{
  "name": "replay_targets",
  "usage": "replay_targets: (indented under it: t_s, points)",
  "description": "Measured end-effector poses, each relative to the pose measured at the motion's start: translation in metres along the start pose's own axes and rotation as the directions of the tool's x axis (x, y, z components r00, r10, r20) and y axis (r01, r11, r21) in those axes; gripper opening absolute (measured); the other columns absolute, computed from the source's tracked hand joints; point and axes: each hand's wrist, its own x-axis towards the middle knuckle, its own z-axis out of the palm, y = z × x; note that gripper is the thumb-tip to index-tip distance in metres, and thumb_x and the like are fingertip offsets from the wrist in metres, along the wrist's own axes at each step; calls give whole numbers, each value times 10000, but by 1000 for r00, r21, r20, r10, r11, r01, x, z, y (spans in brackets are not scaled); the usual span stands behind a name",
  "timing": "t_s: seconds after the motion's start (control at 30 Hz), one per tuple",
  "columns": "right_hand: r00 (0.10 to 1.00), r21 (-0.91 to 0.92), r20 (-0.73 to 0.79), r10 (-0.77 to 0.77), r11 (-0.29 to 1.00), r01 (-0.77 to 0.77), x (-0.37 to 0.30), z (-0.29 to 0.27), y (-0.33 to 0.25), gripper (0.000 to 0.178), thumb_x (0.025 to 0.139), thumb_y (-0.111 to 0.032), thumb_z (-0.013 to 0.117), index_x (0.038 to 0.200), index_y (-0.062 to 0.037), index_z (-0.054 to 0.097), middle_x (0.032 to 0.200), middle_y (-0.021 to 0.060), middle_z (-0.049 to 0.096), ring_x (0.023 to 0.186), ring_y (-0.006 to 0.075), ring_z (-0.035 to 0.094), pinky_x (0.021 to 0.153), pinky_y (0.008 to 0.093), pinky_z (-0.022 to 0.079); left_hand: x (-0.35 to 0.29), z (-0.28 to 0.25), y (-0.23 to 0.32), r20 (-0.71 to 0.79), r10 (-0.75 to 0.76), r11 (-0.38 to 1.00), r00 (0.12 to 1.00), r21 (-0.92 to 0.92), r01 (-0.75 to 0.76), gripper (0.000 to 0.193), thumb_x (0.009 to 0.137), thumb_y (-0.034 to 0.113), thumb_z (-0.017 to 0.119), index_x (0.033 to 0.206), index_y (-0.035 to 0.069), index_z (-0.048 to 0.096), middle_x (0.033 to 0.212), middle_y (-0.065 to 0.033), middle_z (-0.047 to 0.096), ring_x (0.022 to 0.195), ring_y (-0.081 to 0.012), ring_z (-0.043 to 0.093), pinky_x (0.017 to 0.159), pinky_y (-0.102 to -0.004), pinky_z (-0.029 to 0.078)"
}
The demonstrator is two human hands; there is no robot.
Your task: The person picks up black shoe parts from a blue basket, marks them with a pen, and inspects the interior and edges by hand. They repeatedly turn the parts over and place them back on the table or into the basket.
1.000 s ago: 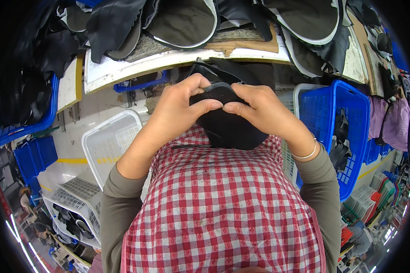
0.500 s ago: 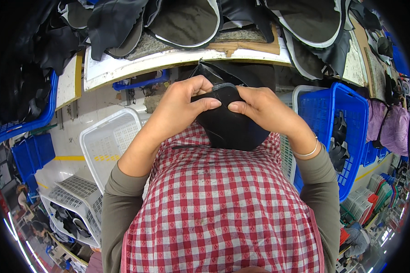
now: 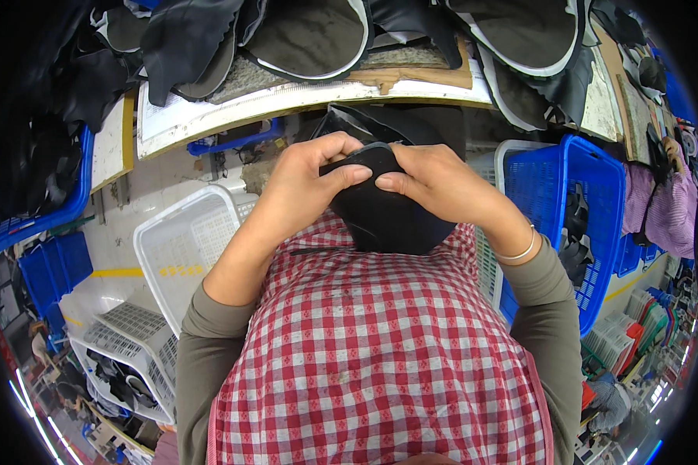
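Note:
Both of my hands pinch a black leather-like piece (image 3: pixel 395 221), seemingly a shoe upper, in front of my checked apron. My left hand (image 3: pixel 306 174) grips its folded upper edge, thumb on the near face and fingers behind. Close beside it, my right hand (image 3: pixel 442 182) pinches the same edge, its thumb almost meeting the left one. Most fingertips are hidden behind the piece. Its lower part hangs against the red and white apron (image 3: pixel 372 333). More black material (image 3: pixel 349 120) stands up just beyond my hands.
Black pieces with grey lining (image 3: pixel 310 39) lie over the white-topped table (image 3: pixel 202 128) ahead. A white basket (image 3: pixel 186 248) stands to my left, a blue crate (image 3: pixel 605 256) with dark pieces to my right. Another person's purple sleeve (image 3: pixel 671 217) shows at far right.
My right thumb has shifted slightly left along the folded edge, nearer the left thumb. Both hands keep their hold. The whole view has moved a little.

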Motion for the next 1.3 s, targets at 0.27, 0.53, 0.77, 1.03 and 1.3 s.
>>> replay_targets:
  t_s: [0.27, 0.53, 0.77, 1.03, 1.3]
  points:
    - [989, 109, 31, 145, 983, -148, -13, -6, 9, 322, 945, -348, 735, 880, -43, 656, 787, 153, 657, 752, 376, 655, 651, 453, 493, 14, 2, -5, -152, 121, 992, 981, 47, -115, 207, 879, 113, 810, 818, -11, 655, 770, 0, 478, 701, -93, 441, 647, -278, 373]
    - [979, -117, -192, 74, 988, -97, -21, 5, 10, 252, 923, -294, 766, 957, -50, 714, 830, 124, 678, 780, 294, 665, 697, 415, 506, 14, 3, 6, 3, 9, 995, 1000, 101, -9, 202, 903, 35, 775, 1078, -21, 691, 988, -21, 708, 917, -74, 610, 844, -259, 507]
    - [991, 635, 59, 119, 762, -129, -25, 4, 27, 210, 896, -194, 825, 945, -28, 705, 790, 14, 648, 757, 92, 557, 698, 308, 480, 8, -3, 4, 71, 94, 995, 993, 17, -96, 253, 851, 33, 814, 1069, -28, 700, 907, -51, 726, 839, -104, 637, 774, -298, 534]
    - [873, -370, -459, -164, 929, -19, -40, 7, -31, 245, 834, -258, 849, 888, -56, 719, 792, 79, 675, 705, 252, 655, 650, 362, 538, -7, -6, -4, -343, 231, 964, 910, 206, -167, 222, 934, 177, 771, 1055, 0, 714, 897, -51, 724, 843, -140, 673, 773, -307, 539]
    - [820, 195, -572, 7, 973, 127, -11, -78, -44, 241, 1011, -122, 684, 1226, -20, 722, 1081, 55, 740, 988, 114, 693, 876, 242, 555, 100, -169, -28, 309, 928, 356, 207, -900, -251, 423, 1121, 416, 341, 878, 181, 595, 852, 21, 617, 866, -175, 517, 790, -343, 409]
